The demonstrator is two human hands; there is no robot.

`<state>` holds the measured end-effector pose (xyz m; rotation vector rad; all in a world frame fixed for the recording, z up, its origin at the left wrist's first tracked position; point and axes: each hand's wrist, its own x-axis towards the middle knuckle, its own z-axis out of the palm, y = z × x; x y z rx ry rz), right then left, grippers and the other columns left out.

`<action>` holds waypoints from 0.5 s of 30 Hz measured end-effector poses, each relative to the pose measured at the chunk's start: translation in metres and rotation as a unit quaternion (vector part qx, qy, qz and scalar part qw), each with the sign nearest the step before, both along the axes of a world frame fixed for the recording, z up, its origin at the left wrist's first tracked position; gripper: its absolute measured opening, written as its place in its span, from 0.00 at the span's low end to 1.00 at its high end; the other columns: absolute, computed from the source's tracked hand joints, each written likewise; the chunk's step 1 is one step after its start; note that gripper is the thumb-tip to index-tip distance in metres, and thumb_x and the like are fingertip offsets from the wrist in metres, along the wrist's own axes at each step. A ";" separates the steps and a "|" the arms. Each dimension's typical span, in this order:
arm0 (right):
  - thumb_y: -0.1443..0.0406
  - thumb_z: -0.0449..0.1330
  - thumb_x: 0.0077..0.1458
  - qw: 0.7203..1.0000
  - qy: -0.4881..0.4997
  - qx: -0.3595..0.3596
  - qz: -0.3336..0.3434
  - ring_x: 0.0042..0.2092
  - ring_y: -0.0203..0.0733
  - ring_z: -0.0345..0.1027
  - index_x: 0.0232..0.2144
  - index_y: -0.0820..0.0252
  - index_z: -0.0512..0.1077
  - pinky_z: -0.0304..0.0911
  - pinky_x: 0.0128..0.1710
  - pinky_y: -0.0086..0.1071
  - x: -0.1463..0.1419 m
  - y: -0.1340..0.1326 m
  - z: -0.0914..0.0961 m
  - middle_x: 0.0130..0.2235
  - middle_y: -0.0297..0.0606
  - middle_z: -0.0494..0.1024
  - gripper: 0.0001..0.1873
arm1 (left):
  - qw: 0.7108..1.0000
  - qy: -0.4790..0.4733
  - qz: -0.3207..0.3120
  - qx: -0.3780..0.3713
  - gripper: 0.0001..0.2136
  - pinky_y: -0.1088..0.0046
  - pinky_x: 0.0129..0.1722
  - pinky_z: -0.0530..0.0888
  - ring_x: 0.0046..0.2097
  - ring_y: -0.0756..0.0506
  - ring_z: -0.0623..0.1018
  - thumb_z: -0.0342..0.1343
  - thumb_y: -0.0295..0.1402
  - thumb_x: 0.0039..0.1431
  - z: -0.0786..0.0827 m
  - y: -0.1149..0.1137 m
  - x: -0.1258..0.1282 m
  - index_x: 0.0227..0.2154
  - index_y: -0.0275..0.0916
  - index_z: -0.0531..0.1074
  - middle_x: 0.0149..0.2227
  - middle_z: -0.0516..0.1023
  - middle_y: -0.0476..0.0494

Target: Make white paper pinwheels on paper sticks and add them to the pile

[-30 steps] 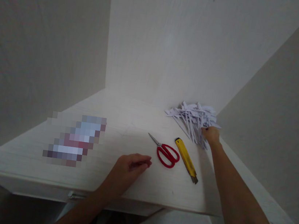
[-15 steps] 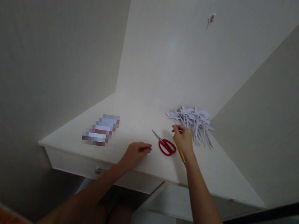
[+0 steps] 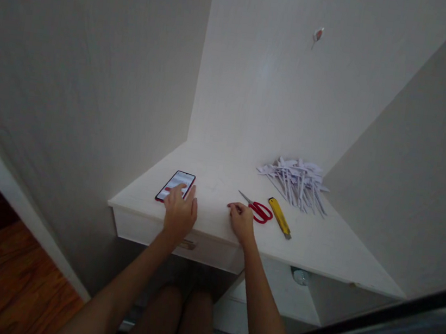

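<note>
On the left of the white desk (image 3: 216, 215) lies a phone (image 3: 164, 192) with a red edge and a lit screen. My left hand (image 3: 179, 213) is over its right side, fingers apart, with fingertips at the screen; whether they press it I cannot tell. My right hand (image 3: 241, 221) rests near the front edge with its fingers curled in, and nothing shows in them. Right beside it are red-handled scissors (image 3: 261, 212), blades pointing to the back left. A yellow box cutter (image 3: 280, 217) lies to the right of the scissors.
A heap of white paper pieces with long thin stems (image 3: 299, 180) lies at the back right. Panels (image 3: 157, 71) enclose the desk on the left, back and right. Below the front edge is a drawer with a handle (image 3: 187, 244), and a clear round object (image 3: 301, 276) sits beneath.
My left hand has moved left onto the phone, and its fingers have spread. The right hand has come back from beside the paper heap to the left of the scissors. The view has shifted.
</note>
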<state>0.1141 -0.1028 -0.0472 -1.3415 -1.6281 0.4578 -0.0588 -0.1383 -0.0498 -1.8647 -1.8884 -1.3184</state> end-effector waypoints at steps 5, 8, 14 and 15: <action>0.64 0.50 0.48 1.000 0.007 -0.004 0.006 0.23 0.35 0.61 0.26 0.67 0.75 0.55 0.24 0.27 0.000 -0.002 0.001 0.20 0.37 0.73 0.15 | 0.986 0.083 0.143 -0.011 0.16 0.53 0.46 0.60 0.53 0.31 0.60 0.46 0.34 0.56 0.000 -0.004 -0.009 0.39 0.25 0.70 0.51 0.60 0.25; 0.64 0.50 0.48 1.000 0.008 -0.008 0.005 0.23 0.35 0.61 0.26 0.67 0.75 0.54 0.24 0.27 -0.001 -0.003 0.001 0.20 0.37 0.73 0.15 | 0.982 0.097 0.161 -0.030 0.18 0.53 0.47 0.60 0.54 0.30 0.59 0.45 0.36 0.56 0.000 -0.002 -0.007 0.37 0.23 0.71 0.51 0.61 0.24; 0.65 0.50 0.48 1.000 0.007 -0.011 0.010 0.24 0.34 0.61 0.26 0.66 0.75 0.54 0.24 0.27 0.000 -0.003 0.002 0.22 0.37 0.74 0.15 | 0.979 0.120 0.155 -0.056 0.21 0.51 0.47 0.59 0.54 0.30 0.58 0.42 0.38 0.57 -0.001 0.000 -0.007 0.37 0.22 0.71 0.49 0.63 0.22; 0.66 0.50 0.48 1.000 0.007 -0.010 0.011 0.24 0.34 0.61 0.26 0.66 0.75 0.54 0.24 0.27 0.000 -0.003 0.002 0.22 0.37 0.74 0.14 | 0.979 0.123 0.155 -0.056 0.22 0.51 0.47 0.59 0.54 0.30 0.58 0.42 0.38 0.57 -0.001 0.000 -0.007 0.37 0.22 0.71 0.49 0.63 0.22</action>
